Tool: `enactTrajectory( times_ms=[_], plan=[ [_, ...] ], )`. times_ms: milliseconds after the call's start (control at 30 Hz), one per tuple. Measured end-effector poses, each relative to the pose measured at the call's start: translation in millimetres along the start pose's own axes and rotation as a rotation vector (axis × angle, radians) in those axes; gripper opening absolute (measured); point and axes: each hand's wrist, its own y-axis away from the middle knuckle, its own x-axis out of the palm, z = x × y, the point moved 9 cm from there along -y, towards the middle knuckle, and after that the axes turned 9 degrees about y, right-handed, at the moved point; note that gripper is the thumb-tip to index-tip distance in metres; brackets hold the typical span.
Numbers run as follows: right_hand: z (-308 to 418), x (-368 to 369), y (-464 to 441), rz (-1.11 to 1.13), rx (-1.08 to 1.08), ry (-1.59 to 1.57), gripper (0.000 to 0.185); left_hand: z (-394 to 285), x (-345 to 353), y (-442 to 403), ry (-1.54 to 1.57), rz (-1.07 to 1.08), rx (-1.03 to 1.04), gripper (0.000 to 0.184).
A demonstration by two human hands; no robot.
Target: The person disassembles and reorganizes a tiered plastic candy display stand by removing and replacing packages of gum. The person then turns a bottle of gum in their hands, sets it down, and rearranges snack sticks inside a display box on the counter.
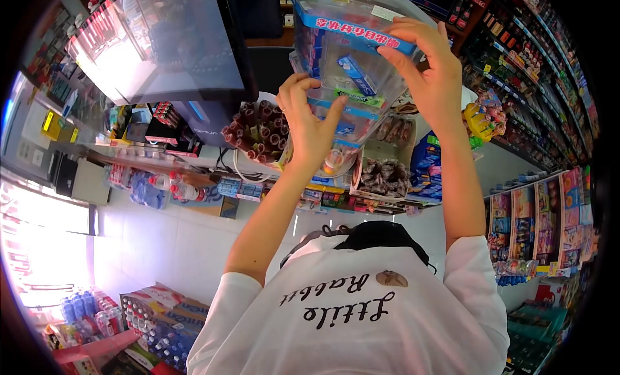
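Note:
A transparent plastic display rack (323,21) with blue trim and printed lettering stands on the counter in front of me. My right hand (429,65) grips its upper right rim, thumb on the front strip and fingers over the top. Lower down, my left hand (307,117) curls its fingers at the rack's left side, with the thumb on a lower tier's edge. Between the hands, a blue gum pack (356,75) leans inside the rack. Just beneath it lies a green gum pack (357,97). More small packs sit in the lower tier, partly hidden.
Left of the rack are a bin of dark red wrapped sticks (258,133) and a large monitor (161,39). A box of dark wrapped snacks (384,175) and blue bags (426,165) stand to the right. Stocked shelves (539,71) line the right side.

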Motion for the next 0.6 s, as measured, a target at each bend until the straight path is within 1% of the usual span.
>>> enactTrajectory(
  times_ms=[167, 233, 367, 433, 467, 533, 567, 600],
  plan=[
    [-1.4, -4.4, -4.1, -0.037, 0.032, -0.013, 0.020, -5.1, 2.6, -1.5, -0.055, -0.020, 0.027, 0.048],
    [-2.5, -4.3, -5.3, -0.031, 0.020, -0.014, 0.020, -1.6, 4.6, 0.1, -0.028, -0.028, 0.017, 0.052],
    [-13.3, -8.9, -4.4, -0.038, 0.071, -0.065, 0.018, -8.4, 2.1, -1.4, 0.062, -0.031, 0.012, 0.063],
    [-15.6, -12.3, -9.3, -0.043, 0.106, -0.129, 0.019, -24.2, -0.6, -7.7, 0.033, 0.019, 0.065, 0.067],
    [-19.7, -15.3, -8.9, -0.103, 0.130, -0.201, 0.020, -32.0, -2.2, -11.2, 0.019, 0.044, 0.092, 0.069],
    [-30.4, -19.0, -7.5, -0.225, 0.178, -0.345, 0.022, -44.2, -11.6, -17.7, 0.008, 0.011, 0.144, 0.069],
    [-30.0, -24.8, -6.8, -0.259, 0.177, -0.310, 0.023, -49.3, -15.8, -20.9, 0.001, -0.007, 0.171, 0.069],
    [-28.9, -33.0, -5.9, -0.293, 0.175, -0.275, 0.024, -52.2, -19.8, -24.7, 0.068, -0.024, 0.178, 0.069]
  ],
)
